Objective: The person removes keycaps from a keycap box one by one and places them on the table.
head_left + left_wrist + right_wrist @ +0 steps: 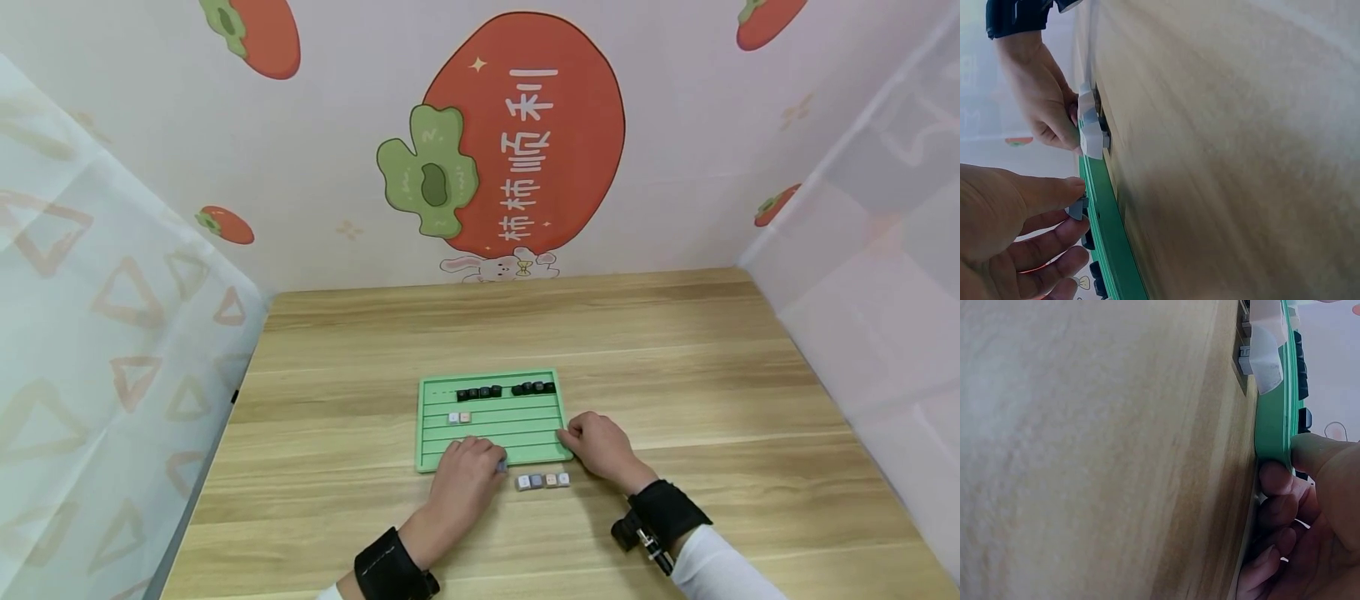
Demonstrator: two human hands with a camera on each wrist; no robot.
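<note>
My left hand [468, 471] is over the front edge of a green ridged tray [517, 442]. Its thumb and fingers pinch a small grey-blue keycap [1077, 209], close over the tray in the left wrist view. At the tray's front right corner, my right hand [603, 446] grips the rim, thumb on top and fingers curled against the side. In front of the tray, a short row of white, grey and orange-tinted keycaps [550, 481] lies on the table. Two pale keycaps [459, 417] sit in a middle groove of the tray.
Two groups of black keycaps [480, 392] stand along the tray's upper groove. The wooden table [337, 358] reaches back to a printed wall sheet [337, 150], with fabric panels at both sides. A black band [393, 567] wraps each wrist.
</note>
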